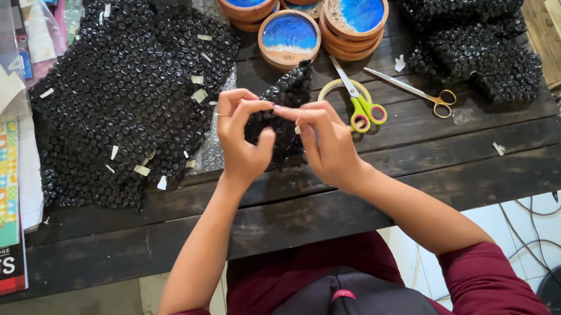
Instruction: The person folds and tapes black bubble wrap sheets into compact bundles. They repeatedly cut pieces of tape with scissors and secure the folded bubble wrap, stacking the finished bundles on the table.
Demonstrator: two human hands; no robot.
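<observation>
Two hands meet over the middle of the dark wooden bench (404, 191), both closed on a small bundle of black bubble wrap (282, 116). The left hand (242, 141) cups the bundle from its side with a curled grip; the right hand (326, 139) pinches the wrap's edge between thumb and fingertips, its grip narrow and tight on the wrap. The bundle looks light and soft, springy rather than stiff, and its glossy skin is probably a little slippery, so a hold at the folded edges or across the bulk seems surest.

Just beyond it, toward the far edge, stand several round wooden coasters (306, 9) with blue resin faces, stacked and touching. Yellow-handled scissors (360, 105) lie just beside the right hand, with gold-handled scissors (415, 91) a bit further right. A large sheet of black bubble wrap (122, 92) dotted with tape pieces covers the bench's left part, and wrapped black parcels (471, 18) pile near the far right corner.
</observation>
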